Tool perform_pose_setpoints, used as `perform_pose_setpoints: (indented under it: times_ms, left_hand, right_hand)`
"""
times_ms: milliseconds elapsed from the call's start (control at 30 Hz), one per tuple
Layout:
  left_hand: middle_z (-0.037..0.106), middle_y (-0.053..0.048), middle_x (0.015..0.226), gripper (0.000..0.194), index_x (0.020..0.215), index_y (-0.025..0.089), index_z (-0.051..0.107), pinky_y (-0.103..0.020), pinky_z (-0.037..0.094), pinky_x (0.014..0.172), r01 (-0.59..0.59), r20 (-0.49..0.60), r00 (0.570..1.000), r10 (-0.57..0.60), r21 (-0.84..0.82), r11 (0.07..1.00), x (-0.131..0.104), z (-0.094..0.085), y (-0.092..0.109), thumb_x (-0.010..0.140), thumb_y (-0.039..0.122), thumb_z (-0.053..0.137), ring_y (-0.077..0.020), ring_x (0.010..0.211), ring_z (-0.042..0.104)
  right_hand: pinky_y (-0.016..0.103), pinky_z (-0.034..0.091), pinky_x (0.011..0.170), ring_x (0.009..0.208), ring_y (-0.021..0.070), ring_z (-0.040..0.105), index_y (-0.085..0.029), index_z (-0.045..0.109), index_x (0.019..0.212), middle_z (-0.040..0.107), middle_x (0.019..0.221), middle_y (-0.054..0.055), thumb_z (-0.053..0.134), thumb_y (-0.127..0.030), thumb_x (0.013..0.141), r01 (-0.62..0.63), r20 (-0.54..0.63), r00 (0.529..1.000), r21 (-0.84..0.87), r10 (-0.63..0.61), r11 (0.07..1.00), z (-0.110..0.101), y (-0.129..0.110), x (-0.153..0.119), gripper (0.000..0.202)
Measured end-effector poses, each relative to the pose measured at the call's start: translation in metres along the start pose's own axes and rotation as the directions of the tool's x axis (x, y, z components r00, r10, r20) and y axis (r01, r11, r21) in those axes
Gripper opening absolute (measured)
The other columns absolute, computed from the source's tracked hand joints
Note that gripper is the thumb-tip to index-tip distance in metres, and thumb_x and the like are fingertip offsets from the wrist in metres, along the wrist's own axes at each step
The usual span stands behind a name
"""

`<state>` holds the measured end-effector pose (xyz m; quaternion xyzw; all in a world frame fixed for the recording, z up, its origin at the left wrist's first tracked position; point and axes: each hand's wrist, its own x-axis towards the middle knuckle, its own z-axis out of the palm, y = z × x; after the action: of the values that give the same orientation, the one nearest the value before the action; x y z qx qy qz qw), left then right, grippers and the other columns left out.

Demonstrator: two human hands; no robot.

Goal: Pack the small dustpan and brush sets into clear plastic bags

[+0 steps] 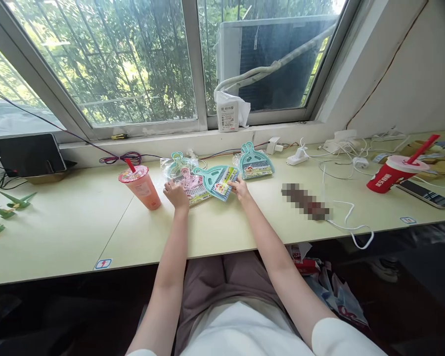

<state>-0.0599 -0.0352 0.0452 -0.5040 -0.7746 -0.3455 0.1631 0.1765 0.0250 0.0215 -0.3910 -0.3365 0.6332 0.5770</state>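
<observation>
Several small dustpan-and-brush sets in clear packaging lie in the middle of the table. My right hand [239, 189] grips the right edge of a teal dustpan set [217, 181], its printed card facing up and its handle pointing left. My left hand [177, 194] has curled fingers at the left side of a pink dustpan set [191, 183], partly covered by the teal one; its fingertips are partly hidden. Behind the pink set lies a green dustpan set [178, 163] in crinkled plastic. Another teal dustpan set [255, 162] rests to the right, near the sill, apart from both hands.
Left of my left hand stands a lidded pink drink cup [143, 188] with a red straw. At the right are a red cup [389, 175], a phone [426, 194] and white cables [350, 227]. A tablet [27, 154] leans at the far left. A tissue pack [228, 116] sits on the sill.
</observation>
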Motion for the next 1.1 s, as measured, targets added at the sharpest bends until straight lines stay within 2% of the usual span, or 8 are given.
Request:
perform_pose_setpoints:
  times_ms: [200,267,367,500,567,733,933,1100]
  left_hand:
    - [0.048,-0.018,0.137,0.047,0.133,0.012,0.051,-0.046,0.036,0.101,-0.087,-0.001,0.996,0.087,-0.011,0.996,-0.002,0.011,0.009,0.092,0.032,0.042,-0.0324,0.125,0.042]
    - [0.047,-0.019,0.138,0.049,0.132,0.012,0.052,-0.049,0.032,0.103,-0.133,0.049,0.99,0.131,0.03,0.991,-0.002,0.015,0.012,0.089,0.036,0.048,-0.0347,0.126,0.041]
    - [0.055,-0.019,0.128,0.039,0.124,0.013,0.059,-0.049,0.033,0.101,-0.17,0.122,0.98,0.16,0.082,0.982,0.003,0.02,0.013,0.088,0.026,0.048,-0.0339,0.118,0.047]
    - [0.061,-0.019,0.115,0.036,0.111,0.01,0.066,-0.042,0.041,0.094,-0.211,0.211,0.96,0.186,0.103,0.972,0.018,0.026,0.01,0.088,0.011,0.039,-0.0302,0.11,0.052]
    - [0.062,-0.018,0.114,0.033,0.109,0.011,0.067,-0.038,0.045,0.09,-0.216,0.237,0.952,0.195,0.064,0.974,0.027,0.028,0.006,0.089,0.013,0.041,-0.0287,0.11,0.053]
    - [0.059,-0.015,0.123,0.034,0.118,0.013,0.062,-0.035,0.047,0.09,-0.141,0.169,0.975,0.141,-0.012,0.99,0.04,0.03,-0.005,0.088,0.027,0.054,-0.0273,0.116,0.051]
    - [0.065,-0.011,0.108,0.029,0.095,0.019,0.069,-0.036,0.047,0.09,-0.094,0.087,0.99,0.113,-0.19,0.977,0.04,0.032,-0.016,0.091,0.02,0.041,-0.0243,0.11,0.055]
    - [0.063,-0.011,0.112,0.032,0.113,0.023,0.064,-0.041,0.045,0.097,-0.134,-0.037,0.991,0.129,-0.39,0.911,0.031,0.019,-0.011,0.093,0.025,0.039,-0.0254,0.114,0.054]
  right_hand:
    - [0.03,0.059,0.068,0.068,0.0163,0.068,-0.016,0.062,0.086,0.071,0.077,0.002,0.072,-0.002,0.064,-0.017,0.047,0.999,-0.045,0.019,0.999,0.003,0.002,-0.001,0.028]
    - [0.03,0.059,0.066,0.066,0.0164,0.068,-0.015,0.062,0.085,0.071,0.075,0.002,0.072,-0.001,0.062,-0.036,0.034,0.999,-0.073,0.038,0.997,0.006,0.005,-0.002,0.029]
    - [0.028,0.058,0.061,0.065,0.0167,0.068,-0.015,0.062,0.087,0.071,0.076,0.003,0.072,-0.002,0.062,-0.057,0.024,0.998,-0.098,0.059,0.994,0.009,0.01,-0.002,0.03]
    - [0.028,0.057,0.062,0.066,0.0165,0.068,-0.015,0.063,0.089,0.072,0.078,0.003,0.071,-0.003,0.063,-0.06,0.006,0.998,-0.093,0.061,0.994,0.012,0.011,0.003,0.029]
    - [0.027,0.057,0.063,0.066,0.0159,0.068,-0.015,0.063,0.088,0.071,0.077,0.003,0.069,-0.003,0.064,-0.07,-0.018,0.997,-0.066,0.069,0.995,0.017,0.009,0.007,0.027]
    - [0.028,0.057,0.063,0.067,0.0171,0.068,-0.016,0.062,0.086,0.071,0.076,0.003,0.069,-0.005,0.062,-0.03,-0.063,0.998,-0.028,0.028,0.999,0.034,0.015,0.025,0.027]
    - [0.031,0.059,0.062,0.072,0.0208,0.07,-0.016,0.062,0.086,0.072,0.079,0.004,0.078,-0.013,0.056,0.066,-0.036,0.997,-0.044,-0.067,0.997,0.037,0.035,0.028,0.034]
    - [0.03,0.059,0.058,0.067,0.0196,0.069,-0.018,0.062,0.087,0.072,0.077,0.004,0.081,-0.019,0.057,0.076,0.075,0.995,-0.054,-0.072,0.996,0.031,0.028,0.014,0.036]
